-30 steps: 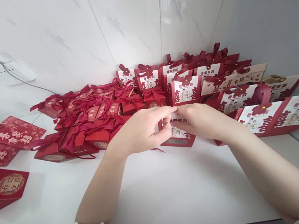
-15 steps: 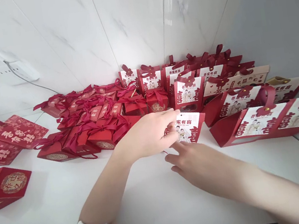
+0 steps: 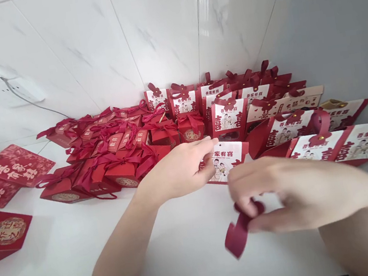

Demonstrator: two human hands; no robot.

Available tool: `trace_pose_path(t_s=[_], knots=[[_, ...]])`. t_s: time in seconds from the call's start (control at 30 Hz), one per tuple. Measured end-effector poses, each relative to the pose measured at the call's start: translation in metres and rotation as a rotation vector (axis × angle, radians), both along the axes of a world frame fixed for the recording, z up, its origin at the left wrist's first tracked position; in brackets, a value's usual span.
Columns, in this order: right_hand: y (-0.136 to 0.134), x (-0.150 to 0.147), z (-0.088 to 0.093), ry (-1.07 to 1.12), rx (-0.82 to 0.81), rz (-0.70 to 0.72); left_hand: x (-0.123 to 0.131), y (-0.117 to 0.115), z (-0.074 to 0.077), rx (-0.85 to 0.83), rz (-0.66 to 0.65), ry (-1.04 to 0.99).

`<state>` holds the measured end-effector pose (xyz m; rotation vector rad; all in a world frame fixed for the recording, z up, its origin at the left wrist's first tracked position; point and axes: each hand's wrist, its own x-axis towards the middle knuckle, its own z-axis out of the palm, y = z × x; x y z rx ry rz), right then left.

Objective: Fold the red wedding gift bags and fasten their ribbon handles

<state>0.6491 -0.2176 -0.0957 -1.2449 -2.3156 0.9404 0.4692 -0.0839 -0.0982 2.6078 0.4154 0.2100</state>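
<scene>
My left hand (image 3: 178, 169) is closed on the left edge of a red gift box (image 3: 227, 163), whose white front panel carries red characters and a drawn couple. A small dark hole shows near the top of that panel, and no ribbon is on it. In front of the box's right side is my right hand (image 3: 278, 193), nearer to me and slightly blurred. Its thumb and fingers pinch a dark red ribbon (image 3: 238, 239), whose folded end hangs down to the left above the white table (image 3: 186, 248).
Red boxes tied with bows (image 3: 124, 165) crowd the left middle. Several similar gift boxes with ribbon loops (image 3: 231, 119) stand behind and to the right. Patterned red bags (image 3: 17, 165) and a red box (image 3: 8, 233) lie far left. A tiled wall (image 3: 161, 30) with a cable rises behind.
My right hand has moved right and towards me from the box's lower edge, and now shows a dark red ribbon in its fingers. My left hand stays at the box.
</scene>
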Motion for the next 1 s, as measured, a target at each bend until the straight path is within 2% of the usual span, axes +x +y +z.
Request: trace_pose_path(t_s=[0.1, 0.17, 0.23, 0.3, 0.33, 0.4, 0.57, 0.9, 1.0], knots=[[-0.014, 0.025, 0.014, 0.229, 0.172, -0.335, 0.000, -0.001, 0.001, 0.004, 0.018, 0.004], [-0.015, 0.035, 0.014, 0.356, 0.444, -0.701, 0.000, -0.002, 0.002, 0.004, 0.028, 0.018], [-0.008, 0.040, 0.010, 0.307, 0.677, -1.016, 0.000, -0.002, 0.002, 0.008, 0.023, 0.019], [0.004, 0.042, 0.003, 0.105, 0.818, -1.176, 0.000, -0.003, 0.002, 0.010, 0.017, 0.008], [0.011, 0.042, -0.002, 0.002, 0.845, -1.181, 0.000, -0.003, 0.001, 0.010, 0.018, 0.001], [0.024, 0.040, -0.009, -0.098, 0.803, -1.093, 0.000, -0.003, 0.001, 0.002, 0.021, -0.005], [0.039, 0.027, -0.018, -0.110, 0.606, -0.803, 0.000, -0.003, 0.002, -0.014, 0.025, 0.017], [0.038, 0.022, -0.019, -0.058, 0.433, -0.610, 0.001, -0.003, 0.004, -0.054, 0.045, 0.030], [0.035, 0.025, -0.017, -0.072, 0.382, -0.612, 0.001, -0.003, 0.004, -0.064, 0.037, 0.015]])
